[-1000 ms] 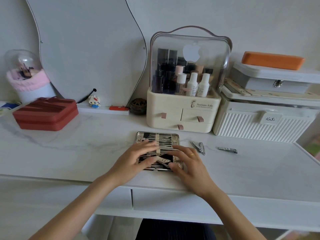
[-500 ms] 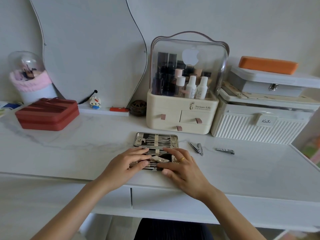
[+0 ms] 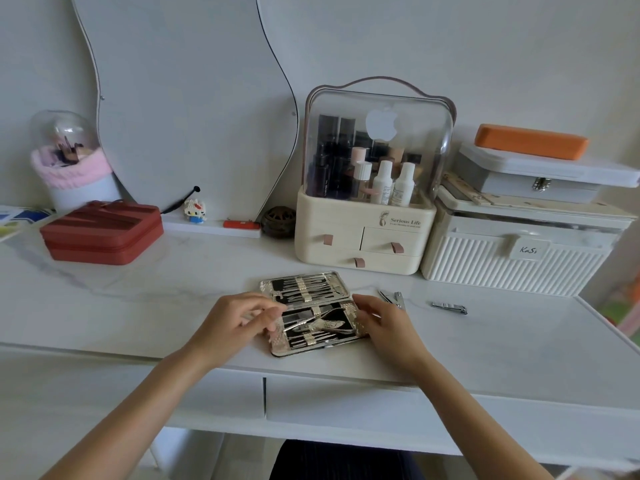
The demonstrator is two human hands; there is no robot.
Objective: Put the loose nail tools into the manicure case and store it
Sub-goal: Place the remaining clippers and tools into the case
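Note:
The silver manicure case (image 3: 277, 348) lies open flat near the desk's front edge, with rows of metal tools strapped on black lining in both halves. My left hand (image 3: 235, 318) pinches a thin metal tool (image 3: 304, 322) that slants across the case's near half. My right hand (image 3: 384, 323) rests on the case's right edge, fingers curled against it. Two loose tools lie on the desk to the right: a small pair of nippers (image 3: 393, 297) and a nail clipper (image 3: 449, 307).
A cream cosmetics organiser (image 3: 363, 237) with a clear lid and small drawers stands behind the case. Right of it a white ribbed box (image 3: 512, 268) carries a grey box and an orange case. A red zip case (image 3: 104, 233) sits at the left. Desk drawers (image 3: 346, 400) run below the front edge.
Both hands have slid apart off the middle of the case. The left hand now holds a thin tool over the near half, and the right hand has gone to the case's right edge.

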